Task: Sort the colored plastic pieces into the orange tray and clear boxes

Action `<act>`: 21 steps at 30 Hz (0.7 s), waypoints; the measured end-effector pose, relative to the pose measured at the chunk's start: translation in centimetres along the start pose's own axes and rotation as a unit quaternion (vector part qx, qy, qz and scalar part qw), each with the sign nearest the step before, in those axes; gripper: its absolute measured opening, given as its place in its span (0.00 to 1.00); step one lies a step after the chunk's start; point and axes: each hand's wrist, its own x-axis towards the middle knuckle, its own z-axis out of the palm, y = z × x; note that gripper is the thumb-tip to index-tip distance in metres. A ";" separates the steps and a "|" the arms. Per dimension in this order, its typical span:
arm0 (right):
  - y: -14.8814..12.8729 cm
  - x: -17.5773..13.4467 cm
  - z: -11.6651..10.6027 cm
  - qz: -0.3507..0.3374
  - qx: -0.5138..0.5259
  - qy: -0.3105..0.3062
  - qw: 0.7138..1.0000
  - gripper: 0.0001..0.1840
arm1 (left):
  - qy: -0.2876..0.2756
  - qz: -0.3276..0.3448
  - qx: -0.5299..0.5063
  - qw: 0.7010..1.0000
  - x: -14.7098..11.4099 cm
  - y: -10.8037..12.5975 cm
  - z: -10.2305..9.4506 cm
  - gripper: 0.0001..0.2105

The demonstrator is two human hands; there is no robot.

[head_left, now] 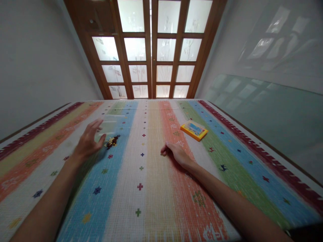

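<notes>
My left hand [88,139] is on the left of the table, thumb and fingers apart. Right beside its fingers is a clear plastic container or bag [112,121]; whether they touch it I cannot tell. A small heap of dark red and yellow pieces [111,142] lies by the thumb tip. My right hand [178,154] is over the orange stripe right of the middle, fingers curled together in a pinch. Anything held in it is hidden or too small to make out. Beyond it lies a flat yellow box [194,130] with a blue picture on top.
A striped, patterned tablecloth [131,188] covers the table. At the far end stand wooden doors with glass panes [151,50]. White walls flank both sides, and a pale glossy panel [264,111] runs along the right one.
</notes>
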 end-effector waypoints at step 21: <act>0.5 -0.2 0.1 -0.026 -0.058 -0.021 0.998 0.30 | -0.236 -0.123 -0.001 0.964 5.3 0.7 7.0 0.14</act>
